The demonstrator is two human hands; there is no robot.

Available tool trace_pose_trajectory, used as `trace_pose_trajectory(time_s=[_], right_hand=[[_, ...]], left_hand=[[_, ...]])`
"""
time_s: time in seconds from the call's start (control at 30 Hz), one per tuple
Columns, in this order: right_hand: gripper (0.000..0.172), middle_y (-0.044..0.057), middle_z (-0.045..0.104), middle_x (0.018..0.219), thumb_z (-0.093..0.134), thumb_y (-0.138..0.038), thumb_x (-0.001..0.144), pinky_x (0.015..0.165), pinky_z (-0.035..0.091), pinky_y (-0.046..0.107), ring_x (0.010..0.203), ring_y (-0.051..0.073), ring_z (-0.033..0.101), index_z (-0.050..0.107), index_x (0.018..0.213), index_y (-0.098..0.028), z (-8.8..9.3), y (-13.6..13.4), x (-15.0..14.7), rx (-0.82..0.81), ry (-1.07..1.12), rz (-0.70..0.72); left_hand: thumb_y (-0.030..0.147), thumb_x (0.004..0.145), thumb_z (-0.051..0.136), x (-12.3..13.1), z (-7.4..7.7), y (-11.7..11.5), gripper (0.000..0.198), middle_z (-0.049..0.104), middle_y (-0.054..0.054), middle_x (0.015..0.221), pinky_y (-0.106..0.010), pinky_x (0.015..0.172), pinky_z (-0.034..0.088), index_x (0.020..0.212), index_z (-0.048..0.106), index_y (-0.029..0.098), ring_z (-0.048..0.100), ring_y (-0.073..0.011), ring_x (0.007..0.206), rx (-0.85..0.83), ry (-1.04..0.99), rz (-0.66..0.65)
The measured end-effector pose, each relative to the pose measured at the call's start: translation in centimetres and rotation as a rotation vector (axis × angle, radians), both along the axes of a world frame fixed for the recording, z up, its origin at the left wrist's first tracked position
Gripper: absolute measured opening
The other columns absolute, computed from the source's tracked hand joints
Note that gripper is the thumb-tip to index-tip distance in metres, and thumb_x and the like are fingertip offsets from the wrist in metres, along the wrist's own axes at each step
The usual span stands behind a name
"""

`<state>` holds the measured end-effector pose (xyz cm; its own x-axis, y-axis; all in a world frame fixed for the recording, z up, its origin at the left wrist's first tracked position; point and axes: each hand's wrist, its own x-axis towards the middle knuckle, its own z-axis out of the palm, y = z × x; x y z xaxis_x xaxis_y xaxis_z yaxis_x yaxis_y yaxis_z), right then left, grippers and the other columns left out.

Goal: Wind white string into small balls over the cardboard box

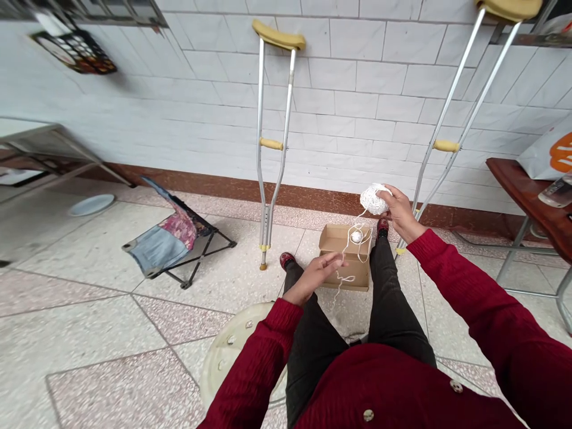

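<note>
Holding white yarn ball up in right hand, above the floor and overlapping the lower part of the right-side crutch in the head view. Gripping from the ball's right side; call right grip closed around it. Pinching yarn strand in left hand, lower and closer to the body; call left grip narrow, on the strand near the fingertips. Can't tell exactly which fingers bear on it, too small to see. Reading slack and curls in the strand between the hands, plus a loose loop hanging to the right. Letting a curled tail dangle below left hand, in front of an open cardboard box. Seeing a smaller white ball inside the far half of the box. Finding box on floor, between patterned red shoes. Also noting another crutch propped upright by the tiled wall, a folding seat farther left, a round pale stool partly behind the left sleeve, and a red-brown worktop at far right, bearing a plastic bag.
</note>
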<state>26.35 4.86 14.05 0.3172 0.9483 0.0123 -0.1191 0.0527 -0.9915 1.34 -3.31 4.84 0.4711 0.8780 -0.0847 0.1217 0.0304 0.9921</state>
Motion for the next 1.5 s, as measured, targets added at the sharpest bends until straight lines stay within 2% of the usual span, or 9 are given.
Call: trace_pose_trajectory(time_s=[0.3, 0.4, 0.67, 0.87, 0.97, 1.07, 1.23, 1.4, 1.5], right_hand=[[0.060, -0.001, 0.064, 0.077, 0.077, -0.044, 0.061, 0.041, 0.030, 0.019, 0.053, 0.008, 0.049, 0.067, 0.114, -0.018, 2.8, -0.9, -1.6, 0.062, 0.036, 0.140], [0.060, 0.000, 0.064, 0.077, 0.076, -0.045, 0.062, 0.041, 0.028, 0.020, 0.052, 0.007, 0.048, 0.067, 0.115, -0.018, 3.4, -1.1, -1.6, 0.056, 0.070, 0.144], [0.054, 0.000, 0.064, 0.077, 0.077, -0.045, 0.062, 0.040, 0.027, 0.019, 0.052, 0.007, 0.047, 0.067, 0.109, -0.019, 2.7, -0.2, -1.2, 0.045, 0.146, 0.144], [0.050, -0.001, 0.064, 0.078, 0.077, -0.043, 0.061, 0.038, 0.028, 0.018, 0.049, 0.006, 0.046, 0.068, 0.104, -0.018, 2.1, 1.2, 1.0, 0.061, 0.141, -0.005], [0.054, -0.001, 0.063, 0.074, 0.079, -0.040, 0.059, 0.037, 0.030, 0.018, 0.050, 0.007, 0.047, 0.069, 0.107, -0.017, 1.3, 0.9, 0.8, 0.026, 0.103, 0.020], [0.056, -0.001, 0.064, 0.075, 0.078, -0.041, 0.061, 0.039, 0.032, 0.018, 0.051, 0.008, 0.049, 0.069, 0.110, -0.018, 0.3, 0.3, -0.4, -0.017, 0.110, 0.087], [0.054, -0.002, 0.065, 0.077, 0.078, -0.042, 0.061, 0.043, 0.035, 0.019, 0.053, 0.008, 0.051, 0.070, 0.110, -0.022, -0.3, -1.0, -2.4, 0.014, 0.013, 0.160], [0.053, -0.001, 0.066, 0.082, 0.077, -0.042, 0.061, 0.045, 0.036, 0.020, 0.057, 0.010, 0.053, 0.070, 0.110, -0.023, -0.6, -1.5, -2.7, 0.023, -0.042, 0.183], [0.049, 0.000, 0.068, 0.087, 0.079, -0.037, 0.058, 0.054, 0.042, 0.023, 0.066, 0.013, 0.057, 0.072, 0.105, -0.022, -1.4, -0.7, -1.7, 0.085, -0.115, 0.125]], left_hand=[[0.035, 0.082, 0.066, 6.6, 2.7, 3.9, 0.044, 0.064, -0.010, 0.126, -0.035, 0.102, 0.044, 0.122, 0.063, 0.018, 0.059, -0.0231, 0.117, 0.303, -0.037, 0.140], [0.037, 0.084, 0.063, 7.4, 3.7, 3.6, 0.028, 0.073, -0.009, 0.105, -0.037, 0.100, 0.045, 0.097, 0.073, 0.014, 0.064, -0.0247, 0.106, 0.256, -0.029, 0.127], [0.042, 0.088, 0.060, 7.8, 5.1, 0.6, 0.030, 0.074, -0.009, 0.100, -0.036, 0.105, 0.040, 0.085, 0.075, 0.015, 0.064, -0.0242, 0.109, 0.167, -0.212, -0.011], [0.049, 0.093, 0.049, 4.1, 1.5, -1.7, 0.045, 0.074, -0.008, 0.081, -0.038, 0.099, 0.044, 0.073, 0.072, 0.015, 0.067, -0.0244, 0.097, 0.066, -0.084, -0.107], [0.049, 0.090, 0.053, 2.2, -1.2, -1.3, 0.041, 0.075, -0.009, 0.090, -0.040, 0.100, 0.044, 0.081, 0.073, 0.015, 0.066, -0.0246, 0.099, 0.078, 0.035, -0.081], [0.045, 0.083, 0.064, 1.7, -1.9, 0.2, 0.037, 0.072, -0.010, 0.110, -0.041, 0.103, 0.043, 0.103, 0.071, 0.016, 0.063, -0.0254, 0.109, 0.116, 0.095, 0.017], [0.040, 0.080, 0.067, 3.9, 1.9, 3.1, 0.051, 0.062, -0.011, 0.132, -0.037, 0.106, 0.041, 0.127, 0.059, 0.020, 0.056, -0.0242, 0.123, 0.249, -0.016, 0.193], [0.045, 0.085, 0.060, 6.3, 4.7, 2.8, 0.032, 0.074, -0.007, 0.092, -0.036, 0.096, 0.046, 0.078, 0.071, 0.016, 0.067, -0.0243, 0.097, 0.224, -0.060, 0.192], [0.048, 0.090, 0.053, 6.1, 4.6, 1.2, 0.039, 0.073, -0.006, 0.077, -0.036, 0.095, 0.046, 0.076, 0.069, 0.016, 0.068, -0.0229, 0.089, 0.173, -0.155, 0.113]])
